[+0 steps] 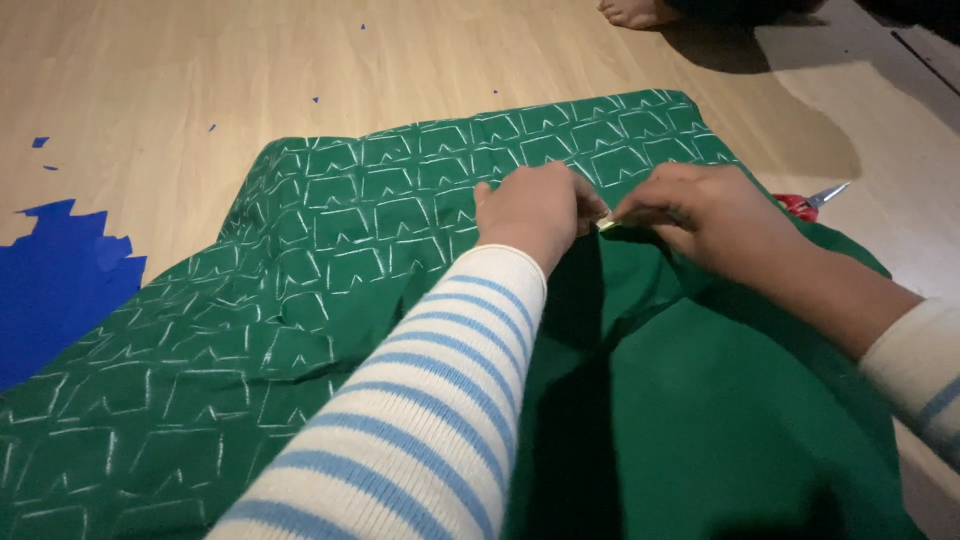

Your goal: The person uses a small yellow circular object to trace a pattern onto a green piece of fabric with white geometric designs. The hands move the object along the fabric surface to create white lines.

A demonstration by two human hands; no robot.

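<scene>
I look down on a pale wood-grain laminate floor (200,60), lit from the upper left and falling into shade toward the right. Spread across it is a large green cloth with a white chalk-like pattern of boxes and strokes (300,260); its plain green reverse side is folded over on the right half. The cloth's far edge runs near the top centre, and its left edge slants down toward the lower left corner.

My left hand (535,205) rests on the cloth near its middle, fingers (585,205) curled and pinched down on the fabric. My right hand (700,215) lies just beside it, fingers (640,207) narrowed onto a small pale object (607,224) at the fold; I cannot tell what that object is. Both hands nearly touch at the fingertips. Both forearms wear white sleeves with light blue stripes (430,400).

Just beyond the right hand, a pair of scissors with red handles and silver blades (812,200) lies partly hidden by the cloth edge. At the left edge lies a bright blue sheet with a jagged margin (55,280), close to the green cloth, with small blue scraps (40,142) scattered on the floor above it. At the top, another person's bare foot (635,12) rests on the floor, well apart from my hands.

Bare floor shows along the top left and along the right side beyond the scissors.
</scene>
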